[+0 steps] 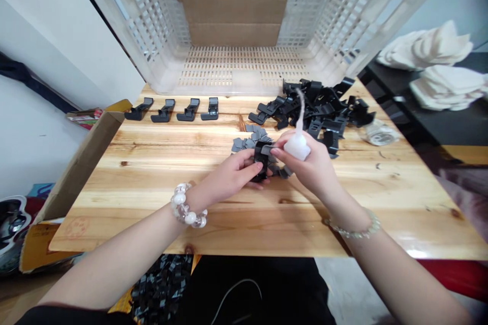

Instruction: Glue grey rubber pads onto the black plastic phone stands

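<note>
My left hand [232,172] is closed around a curved black plastic bracket [261,165], held just above the table. In my right hand [314,170] is a small white squeeze bottle [297,146], its thin nozzle pointing up and away from me. The thumb and fingertips of that same hand pinch a thin grey pad [267,149] against the upper part of the bracket. Beneath and behind both hands lies a loose heap of grey pads [251,137], partly hidden by them.
Several black brackets [188,110] stand in a row at the back left; a jumbled pile [316,104] lies back right beside a roll of clear tape [381,133]. A white plastic crate [240,81] borders the table's far edge. At left is a cardboard box [82,162].
</note>
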Tool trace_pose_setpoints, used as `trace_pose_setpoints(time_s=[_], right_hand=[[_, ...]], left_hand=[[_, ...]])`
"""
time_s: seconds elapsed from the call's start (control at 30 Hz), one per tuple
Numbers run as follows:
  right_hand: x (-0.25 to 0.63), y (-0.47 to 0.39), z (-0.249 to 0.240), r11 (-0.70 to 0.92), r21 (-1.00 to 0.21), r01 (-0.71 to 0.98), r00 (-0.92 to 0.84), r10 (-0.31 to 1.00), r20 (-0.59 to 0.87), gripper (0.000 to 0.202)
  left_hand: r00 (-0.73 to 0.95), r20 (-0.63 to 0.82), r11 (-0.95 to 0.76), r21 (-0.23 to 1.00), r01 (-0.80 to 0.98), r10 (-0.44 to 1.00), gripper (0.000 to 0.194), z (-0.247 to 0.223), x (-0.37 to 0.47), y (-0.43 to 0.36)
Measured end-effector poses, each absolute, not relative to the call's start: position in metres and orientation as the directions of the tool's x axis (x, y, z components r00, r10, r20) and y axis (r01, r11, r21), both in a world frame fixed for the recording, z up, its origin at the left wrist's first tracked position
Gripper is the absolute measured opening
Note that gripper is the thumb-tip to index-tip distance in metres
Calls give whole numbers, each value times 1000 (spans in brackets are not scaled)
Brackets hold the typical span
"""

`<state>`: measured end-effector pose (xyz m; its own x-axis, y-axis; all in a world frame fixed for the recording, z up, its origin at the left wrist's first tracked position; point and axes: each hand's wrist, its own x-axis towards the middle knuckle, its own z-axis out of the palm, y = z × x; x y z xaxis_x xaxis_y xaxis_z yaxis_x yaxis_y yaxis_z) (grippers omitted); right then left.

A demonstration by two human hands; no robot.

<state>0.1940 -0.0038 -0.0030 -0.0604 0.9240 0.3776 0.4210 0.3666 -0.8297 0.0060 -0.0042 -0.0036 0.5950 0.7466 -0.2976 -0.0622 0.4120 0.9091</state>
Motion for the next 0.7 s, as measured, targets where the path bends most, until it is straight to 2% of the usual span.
trace_pose_setpoints(time_s=[0.1,0.7], right_hand=[[194,-4,-3,355,-842,406,-27,926,377,10],[191,-3,-10,462,-706,536,-107,867,486,7]], left_hand=[[606,-296,417,906,-65,738,25,-3,6,-5],[623,-288,406,913,-52,727,25,-4,7,-6]])
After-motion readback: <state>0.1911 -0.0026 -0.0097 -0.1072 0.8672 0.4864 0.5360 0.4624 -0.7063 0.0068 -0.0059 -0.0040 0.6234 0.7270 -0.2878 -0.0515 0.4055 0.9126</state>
